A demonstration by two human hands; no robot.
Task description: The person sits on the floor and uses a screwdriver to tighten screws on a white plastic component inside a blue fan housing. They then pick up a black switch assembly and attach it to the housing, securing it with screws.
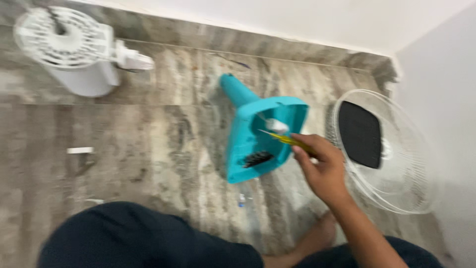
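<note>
Closed around a yellow screwdriver (290, 141), our right hand (322, 168) makes the grip; its tip meets the turquoise fan base (248, 149) lying on the floor (148, 149), just left; wire guard (396, 164) right.

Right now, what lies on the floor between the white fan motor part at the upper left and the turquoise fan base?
In the head view, mostly bare marbled floor lies between the white motor housing and the turquoise base. One small white strip lies lower left.
</note>
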